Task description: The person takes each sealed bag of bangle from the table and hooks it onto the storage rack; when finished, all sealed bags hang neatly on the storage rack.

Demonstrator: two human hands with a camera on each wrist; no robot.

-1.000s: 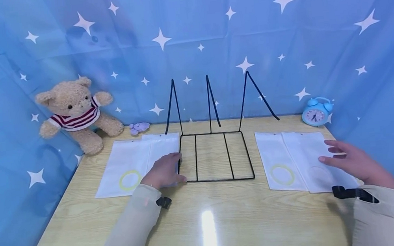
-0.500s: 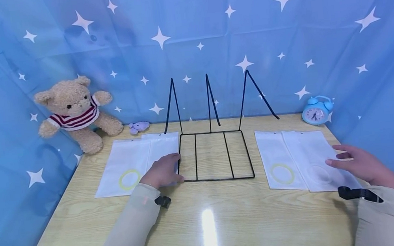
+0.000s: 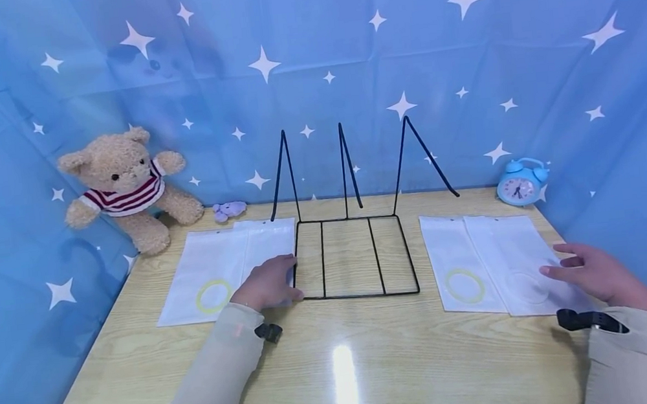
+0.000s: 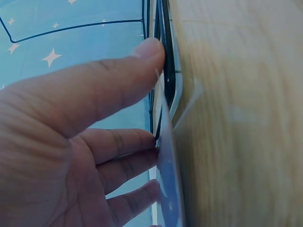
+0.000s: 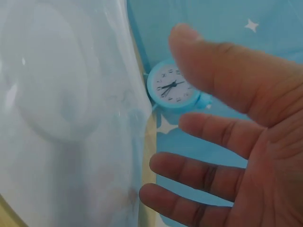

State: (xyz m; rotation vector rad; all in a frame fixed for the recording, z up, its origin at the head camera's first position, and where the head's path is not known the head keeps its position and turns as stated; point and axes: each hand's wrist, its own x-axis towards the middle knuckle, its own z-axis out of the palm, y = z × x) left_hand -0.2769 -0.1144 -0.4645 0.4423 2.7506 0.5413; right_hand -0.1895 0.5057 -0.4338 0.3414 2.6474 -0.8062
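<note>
A black wire rack (image 3: 355, 296) stands mid-table, with three bent prongs rising at its back. My left hand (image 3: 267, 283) is at its front left corner, thumb tip and fairly straight fingertips against or very near the wire and a bag edge in the left wrist view. Beneath that hand lies a whitish plastic bag (image 3: 270, 233), overlapping another bag (image 3: 192, 273) with a yellow ring showing. My right hand (image 3: 608, 275) hovers with spread fingers, holding nothing, by a whitish bag (image 3: 514, 242) with a pale ring. Beside it lies a bag (image 3: 446, 235) with a yellow ring.
A teddy bear (image 3: 129, 188) in a striped top sits at the back left. Near it lies a small purple toy (image 3: 229, 210). A blue alarm clock (image 3: 520, 188) stands at the back right. Star-patterned curtains (image 3: 308, 47) enclose the wooden table (image 3: 271, 382).
My right hand has shifted slightly right and down, away from the middle of the right bags. The left hand and the rack have stayed in place.
</note>
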